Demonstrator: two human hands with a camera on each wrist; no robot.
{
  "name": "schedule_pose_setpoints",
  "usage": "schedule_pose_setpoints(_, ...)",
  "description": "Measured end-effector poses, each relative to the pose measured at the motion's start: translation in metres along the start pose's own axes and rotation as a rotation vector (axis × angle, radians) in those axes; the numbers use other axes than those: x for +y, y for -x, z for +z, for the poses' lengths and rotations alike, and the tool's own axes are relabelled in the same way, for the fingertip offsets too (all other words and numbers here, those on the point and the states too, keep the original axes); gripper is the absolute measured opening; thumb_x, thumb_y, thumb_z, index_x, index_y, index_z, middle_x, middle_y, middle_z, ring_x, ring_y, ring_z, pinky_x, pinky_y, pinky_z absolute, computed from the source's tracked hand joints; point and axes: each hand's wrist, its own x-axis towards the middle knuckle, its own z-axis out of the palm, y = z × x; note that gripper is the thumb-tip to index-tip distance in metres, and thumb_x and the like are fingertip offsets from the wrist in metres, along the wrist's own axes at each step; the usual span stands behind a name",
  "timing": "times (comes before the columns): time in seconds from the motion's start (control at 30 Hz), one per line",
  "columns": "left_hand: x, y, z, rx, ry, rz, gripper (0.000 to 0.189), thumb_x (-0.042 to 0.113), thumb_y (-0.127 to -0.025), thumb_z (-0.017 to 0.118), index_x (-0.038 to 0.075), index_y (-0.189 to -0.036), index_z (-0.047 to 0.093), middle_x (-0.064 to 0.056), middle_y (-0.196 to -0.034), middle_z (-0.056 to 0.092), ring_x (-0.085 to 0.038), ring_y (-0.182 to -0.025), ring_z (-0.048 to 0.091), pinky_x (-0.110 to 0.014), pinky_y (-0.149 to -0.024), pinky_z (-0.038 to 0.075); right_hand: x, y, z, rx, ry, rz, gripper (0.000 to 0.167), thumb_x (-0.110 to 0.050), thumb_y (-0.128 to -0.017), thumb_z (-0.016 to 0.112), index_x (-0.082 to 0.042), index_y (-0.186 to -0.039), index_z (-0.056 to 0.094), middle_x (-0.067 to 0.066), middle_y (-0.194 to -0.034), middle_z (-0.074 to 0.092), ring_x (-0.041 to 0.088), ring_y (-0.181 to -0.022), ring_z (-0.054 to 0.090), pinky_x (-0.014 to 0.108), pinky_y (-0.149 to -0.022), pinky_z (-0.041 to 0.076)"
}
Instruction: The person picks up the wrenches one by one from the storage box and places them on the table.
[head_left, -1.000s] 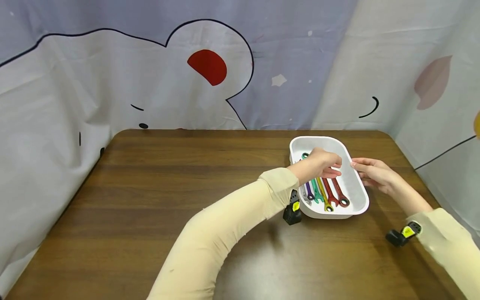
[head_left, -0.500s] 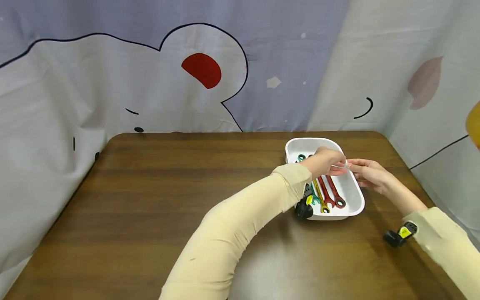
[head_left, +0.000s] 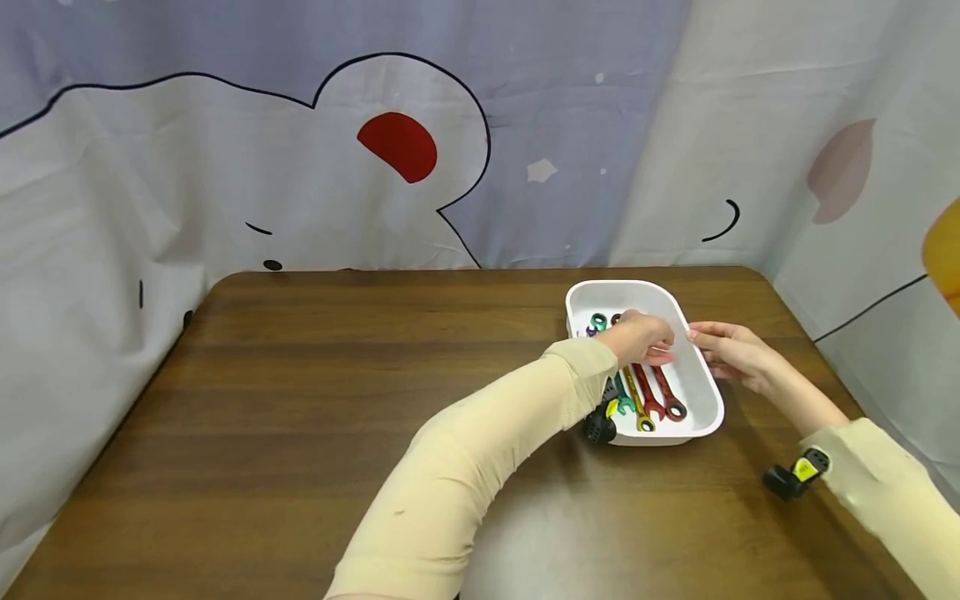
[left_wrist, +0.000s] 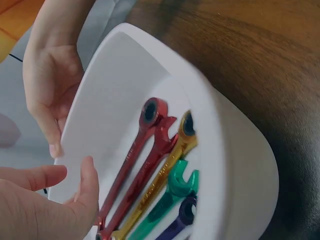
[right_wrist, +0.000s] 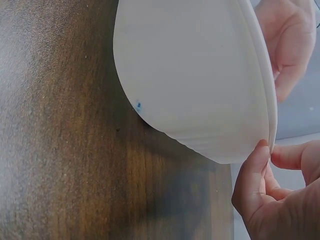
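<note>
Pale lilac-and-white fabric printed with black outlines and a red shape hangs behind a brown wood-grain table. From the table's near edge a cream sleeve reaches across toward the far right corner. Below its cuff hangs a small black camera, close to the left rim of a deep white rounded tray that sits near that corner. Over the tray's middle, the left hand has its thumb and forefinger apart and grips nothing. Beneath it, side by side on the tray floor, lie a purple metal wrench, a green one, a golden-yellow one and two red ones; the hand hides part of the row. Farther right, the right hand pinches the tray's right rim between thumb and fingertips.

That single-sided pinch looks like the weak point: a hard pull could swing or tip the tray, and the loose wrenches would probably slide together. The low-hanging camera might also catch the left rim and nudge the tray toward the table's right edge.
</note>
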Motion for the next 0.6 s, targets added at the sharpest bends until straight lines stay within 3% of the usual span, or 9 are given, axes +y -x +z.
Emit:
schedule_pose_setpoints(0.1, -0.006, -0.019, 0.005, 0.004, -0.022, -0.008, 0.023, -0.012, -0.079, 0.061, 0.000, -0.095, 0.049, -0.021, -0.083, 0.069, -0.033, -0.084, 0.072, -0.034, -0.075, 0.062, 0.000, 0.000, 0.000, 0.002, -0.006, 0.004, 0.051, -0.026, -0.101, 0.047, 0.005, -0.138, 0.033, -0.020, -0.082, 0.062, -0.004, -0.077, 0.061, 0.019, -0.067, 0.058)
schedule_pose_setpoints(0.17, -0.012, -0.050, 0.016, 0.014, -0.037, -0.028, 0.025, -0.012, -0.078, 0.062, 0.001, -0.096, 0.050, -0.021, -0.079, 0.069, -0.034, -0.076, 0.072, -0.034, -0.065, 0.063, 0.000, 0.001, 0.000, 0.004, -0.012, 0.005, 0.046, -0.025, -0.101, 0.048, 0.003, -0.136, 0.036, -0.020, -0.082, 0.062, -0.003, -0.077, 0.061, 0.019, -0.066, 0.058)
schedule_pose_setpoints(0.23, -0.019, -0.091, 0.031, 0.031, -0.051, -0.044, 0.026, -0.011, -0.077, 0.063, 0.003, -0.096, 0.052, -0.021, -0.074, 0.067, -0.034, -0.064, 0.070, -0.034, -0.051, 0.060, 0.000, 0.000, 0.001, 0.004, -0.011, 0.001, 0.045, -0.025, -0.101, 0.048, 0.001, -0.135, 0.038, -0.020, -0.082, 0.062, -0.003, -0.077, 0.061, 0.019, -0.067, 0.058)
schedule_pose_setpoints(0.33, -0.028, -0.138, 0.048, 0.049, -0.070, -0.067, 0.029, -0.011, -0.076, 0.064, 0.005, -0.098, 0.054, -0.019, -0.073, 0.064, -0.033, -0.057, 0.066, -0.034, -0.041, 0.056, -0.001, -0.001, 0.002, -0.001, -0.001, -0.010, 0.050, -0.026, -0.100, 0.048, 0.005, -0.137, 0.035, -0.020, -0.082, 0.062, -0.003, -0.077, 0.061, 0.020, -0.067, 0.058)
schedule_pose_setpoints(0.4, -0.030, -0.152, 0.053, 0.059, -0.077, -0.072, 0.031, -0.012, -0.075, 0.064, 0.004, -0.100, 0.055, -0.020, -0.077, 0.064, -0.034, -0.058, 0.066, -0.035, -0.042, 0.056, -0.001, -0.002, 0.003, -0.002, 0.009, -0.016, 0.054, -0.027, -0.100, 0.048, 0.007, -0.139, 0.032, -0.020, -0.082, 0.062, -0.003, -0.078, 0.061, 0.020, -0.067, 0.058)
schedule_pose_setpoints(0.6, -0.028, -0.142, 0.043, 0.088, -0.066, -0.085, 0.033, -0.011, -0.073, 0.069, 0.005, -0.099, 0.057, -0.021, -0.080, 0.063, -0.038, -0.062, 0.067, -0.038, -0.049, 0.060, -0.003, -0.004, 0.005, -0.006, 0.006, -0.017, 0.045, -0.027, -0.100, 0.050, 0.001, -0.133, 0.039, -0.019, -0.083, 0.062, -0.003, -0.078, 0.061, 0.021, -0.068, 0.059)
